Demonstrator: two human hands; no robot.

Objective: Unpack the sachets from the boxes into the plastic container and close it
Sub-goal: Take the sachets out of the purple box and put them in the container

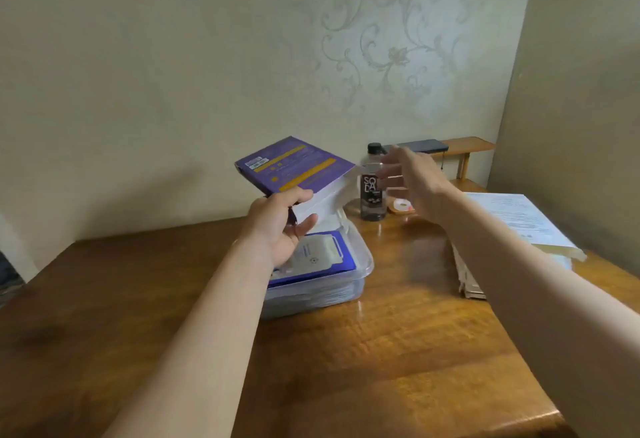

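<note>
Flat purple cardboard box (294, 165), held tilted just above the clear plastic container (364, 266); judged light and stiff-walled, best taken by its long edges. Left hand (280, 230) grips its 6 o'clock edge, thumb on top. Right hand (415, 181), fingers spread, holding nothing, hovers at the box's 3 o'clock before a dark soda bottle (372, 197).

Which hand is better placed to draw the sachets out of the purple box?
Right, probably. The right hand is open and free beside what looks like the open end of the purple box, while the left hand grips the box's near end, holding it above the plastic container.
</note>
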